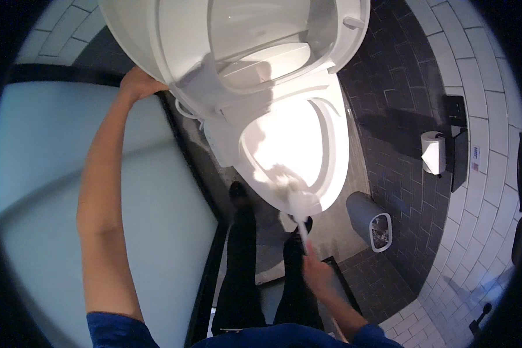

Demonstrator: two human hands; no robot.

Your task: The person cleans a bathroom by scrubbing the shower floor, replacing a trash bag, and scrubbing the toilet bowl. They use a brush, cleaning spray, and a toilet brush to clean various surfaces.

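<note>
My right hand is closed around the handle of a white toilet brush. The brush head, blurred, is over the front rim of the white toilet bowl, partly inside it. At the upper left, my left hand is against the outer edge of the raised toilet lid. Its fingers are hidden behind that edge, near the top corner of the partition, so its grip does not show. The raised toilet seat leans against the lid. Strong light washes out the bowl's inside.
A frosted glass partition with a black frame stands close on the left. To the right are a grey waste bin with a liner and a toilet paper roll on a wall holder. A looped hose hangs beside the toilet.
</note>
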